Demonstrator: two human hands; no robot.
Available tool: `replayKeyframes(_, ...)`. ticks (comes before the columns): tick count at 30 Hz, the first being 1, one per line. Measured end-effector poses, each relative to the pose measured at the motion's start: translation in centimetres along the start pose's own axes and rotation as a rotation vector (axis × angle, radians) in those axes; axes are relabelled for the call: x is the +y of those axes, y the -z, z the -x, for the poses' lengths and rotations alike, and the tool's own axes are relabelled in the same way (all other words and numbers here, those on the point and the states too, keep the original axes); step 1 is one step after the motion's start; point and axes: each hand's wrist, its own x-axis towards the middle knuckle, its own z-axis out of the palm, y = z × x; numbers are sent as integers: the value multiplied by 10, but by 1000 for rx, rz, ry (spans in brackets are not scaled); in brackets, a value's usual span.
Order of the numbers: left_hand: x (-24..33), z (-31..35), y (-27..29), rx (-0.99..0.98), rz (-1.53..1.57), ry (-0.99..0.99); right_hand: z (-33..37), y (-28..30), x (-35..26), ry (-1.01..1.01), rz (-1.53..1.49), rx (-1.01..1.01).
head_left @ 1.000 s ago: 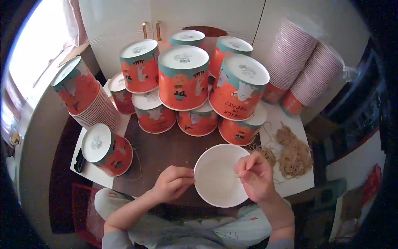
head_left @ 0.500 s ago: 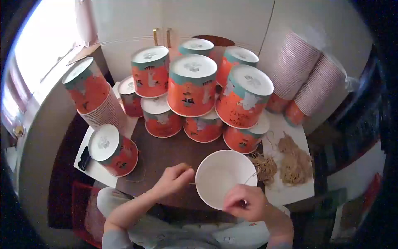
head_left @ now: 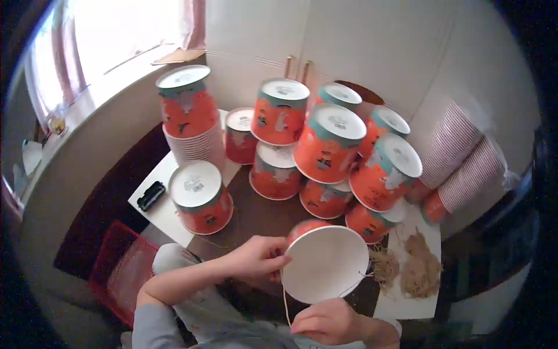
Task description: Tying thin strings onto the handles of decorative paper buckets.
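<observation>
Left of the twine bundles (head_left: 421,273): orange paper bucket (head_left: 325,264), tilted, mouth facing me.
Left hand (head_left: 263,257): I grip the bucket's rim.
Right hand (head_left: 327,321): I pinch the thin cord (head_left: 285,302).

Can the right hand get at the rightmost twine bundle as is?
Probably yes: the twine bundle lies uncovered on the right hand's side, with nothing tall between. That hand seems to grip the cord, so it would likely need to let go first.
</observation>
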Motion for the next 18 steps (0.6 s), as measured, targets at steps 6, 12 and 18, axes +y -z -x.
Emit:
replayKeyframes(6,7,60,49,699,-418,-679,-46,-19,18,212,619,-69)
replayKeyframes(12,-2,100,121,1512,-1163,-923,-126,-69,74,365,804,62)
replayKeyframes(18,-63,108,184,1563,-1451,-690,-162,-126,125,304,847,9)
